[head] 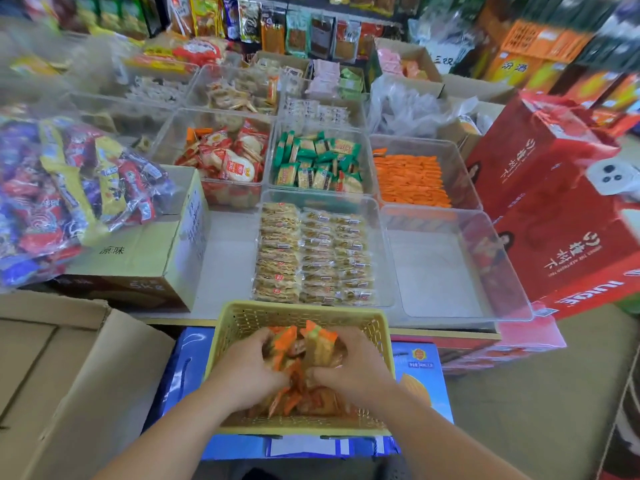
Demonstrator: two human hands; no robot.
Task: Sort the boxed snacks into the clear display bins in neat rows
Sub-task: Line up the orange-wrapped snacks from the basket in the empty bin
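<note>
A yellow perforated basket point(242, 317) sits in front of me on a blue box, filled with orange-wrapped snack packs point(294, 344). My left hand point(247, 370) and my right hand point(349, 370) are both inside the basket, fingers curled round a bunch of these packs. Beyond the basket stands a clear bin point(384, 237) with beige cracker packs in neat rows. To its right is a clear bin point(460, 271) with nothing in it. Behind that one, another clear bin point(460, 161) holds orange packs lined up in rows.
More clear bins hold red-and-white packs point(225, 157) and green packs point(318, 161). A cardboard box point(145, 258) with a big bag of mixed sweets point(62, 188) stands at the left. Red cartons point(561, 209) rise at the right. An open brown carton point(69, 375) is at lower left.
</note>
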